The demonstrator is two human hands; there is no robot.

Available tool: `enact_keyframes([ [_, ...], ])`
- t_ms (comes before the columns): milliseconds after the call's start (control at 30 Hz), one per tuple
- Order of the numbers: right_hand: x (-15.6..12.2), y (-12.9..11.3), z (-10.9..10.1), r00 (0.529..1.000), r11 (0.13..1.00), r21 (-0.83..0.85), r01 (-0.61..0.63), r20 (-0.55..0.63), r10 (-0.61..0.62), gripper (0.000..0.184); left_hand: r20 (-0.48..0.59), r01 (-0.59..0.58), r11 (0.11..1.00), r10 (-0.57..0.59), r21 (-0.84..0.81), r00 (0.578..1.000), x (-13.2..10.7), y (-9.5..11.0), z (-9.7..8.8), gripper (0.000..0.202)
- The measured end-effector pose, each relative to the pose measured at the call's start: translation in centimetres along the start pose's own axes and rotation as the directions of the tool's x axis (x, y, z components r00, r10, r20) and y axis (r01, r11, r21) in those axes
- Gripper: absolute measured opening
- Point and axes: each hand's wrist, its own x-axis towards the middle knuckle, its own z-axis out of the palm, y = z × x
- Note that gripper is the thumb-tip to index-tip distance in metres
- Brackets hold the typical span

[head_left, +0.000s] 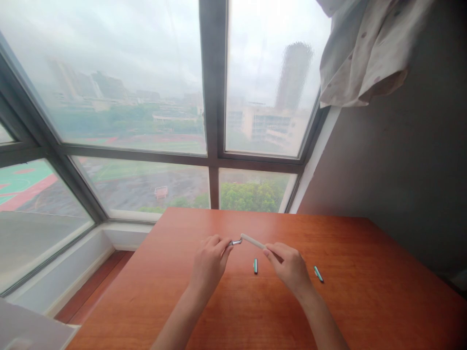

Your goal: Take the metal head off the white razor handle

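Above a reddish wooden table [365, 301], my left hand [209, 262] pinches a small metal piece [236, 241] with its fingertips. My right hand [290, 266] is closed on a slim white tube-shaped part [252, 241], which points up and left toward the metal piece. The two parts almost meet between my hands. On the table lie two small teal-and-silver cylinders: one [255, 265] between my hands, the other [318, 273] just right of my right hand.
A large window [211, 121] with dark frames stands beyond the table's far edge. A grey wall [401, 170] runs along the right, with pale spotted cloth [365, 53] hanging at its top. A low white sill [73, 262] lies to the left.
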Motion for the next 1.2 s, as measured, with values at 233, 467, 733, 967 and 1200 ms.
enact_keyframes([
  [233,-0.04,0.07,0.07,0.999,0.999,-0.048,-0.007,-0.046,0.005,0.031,-0.015,-0.026,1.000,0.026,-0.005,1.000,0.05,0.01,0.13,0.019],
  [467,-0.04,0.12,0.03,1.000,0.999,-0.040,0.008,-0.008,-0.009,0.031,0.002,0.009,1.000,-0.009,0.004,1.000,0.03,-0.01,-0.06,0.019],
  [733,-0.07,0.51,0.26,0.999,0.999,-0.037,-0.016,-0.037,0.015,0.031,0.012,0.000,1.000,0.000,0.001,1.000,0.00,0.17,0.03,0.017],
  [967,-0.14,0.32,0.20,0.999,0.999,-0.035,-0.022,-0.029,0.021,0.031,0.039,0.019,1.000,-0.020,0.008,0.999,0.07,0.19,-0.06,0.018],
  [1200,-0.06,0.15,0.17,1.000,0.999,-0.031,-0.029,0.001,0.030,0.030,0.045,0.021,1.000,-0.021,0.016,0.999,0.00,0.19,-0.19,0.018],
])
